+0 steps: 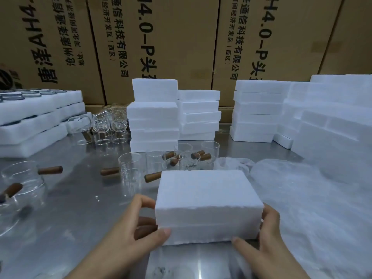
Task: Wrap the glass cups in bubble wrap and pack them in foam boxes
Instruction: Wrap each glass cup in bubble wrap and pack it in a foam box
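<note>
Head view: both hands' fingers (150,202) grip closed foam box (207,200); contents hidden.

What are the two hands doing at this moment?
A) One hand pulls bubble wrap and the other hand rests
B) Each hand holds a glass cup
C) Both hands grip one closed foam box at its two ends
C: the left hand and the right hand grip the two ends of the closed foam box on the metal table.

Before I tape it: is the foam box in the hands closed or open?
Closed: the foam box has its lid seated flush, only a seam showing, left hand and right hand gripping its ends.
</note>
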Motion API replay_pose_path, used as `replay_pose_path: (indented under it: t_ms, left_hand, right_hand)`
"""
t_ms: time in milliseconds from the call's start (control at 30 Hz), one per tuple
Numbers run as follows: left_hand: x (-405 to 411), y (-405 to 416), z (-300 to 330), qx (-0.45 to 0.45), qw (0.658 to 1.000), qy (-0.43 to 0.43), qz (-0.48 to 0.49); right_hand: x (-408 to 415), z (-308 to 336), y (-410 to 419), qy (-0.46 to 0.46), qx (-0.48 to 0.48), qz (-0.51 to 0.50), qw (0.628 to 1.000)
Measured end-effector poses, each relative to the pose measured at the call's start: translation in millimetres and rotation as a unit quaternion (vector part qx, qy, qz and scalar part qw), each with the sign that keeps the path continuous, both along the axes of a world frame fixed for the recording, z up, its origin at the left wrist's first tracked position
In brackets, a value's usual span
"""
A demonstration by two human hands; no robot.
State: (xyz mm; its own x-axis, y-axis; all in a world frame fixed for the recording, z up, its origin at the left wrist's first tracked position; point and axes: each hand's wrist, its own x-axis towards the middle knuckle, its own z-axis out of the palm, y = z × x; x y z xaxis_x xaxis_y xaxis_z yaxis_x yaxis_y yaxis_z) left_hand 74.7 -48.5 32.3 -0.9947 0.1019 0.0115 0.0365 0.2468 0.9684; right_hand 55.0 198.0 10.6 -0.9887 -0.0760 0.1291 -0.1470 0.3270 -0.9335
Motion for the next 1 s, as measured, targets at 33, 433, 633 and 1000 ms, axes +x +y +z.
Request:
replay_pose_path:
  t_ms: [33, 433, 633, 1000]
  left_hand:
    - [-2, -7, 2, -0.021, 1.000, -0.009, -0.021]
    - [-57, -14, 13, -0.201, 0.955, 0.171, -0.139]
    - [-65, -11, 5, -0.063, 0.975, 0.199, -0.081]
    - [-75, -32, 2, 0.433, 0.893, 0.103, 0.064]
  right_hand:
    - [2, 5, 3, -0.011, -0.002, 0.008, 1.000]
    - [-130, 74, 52, 0.046, 0.214, -0.023, 0.976]
    - [-166, 49, 41, 0.023, 0.399, 0.089, 0.912]
    - [-158, 39, 39, 0.125, 0.473, -0.028, 0.872]
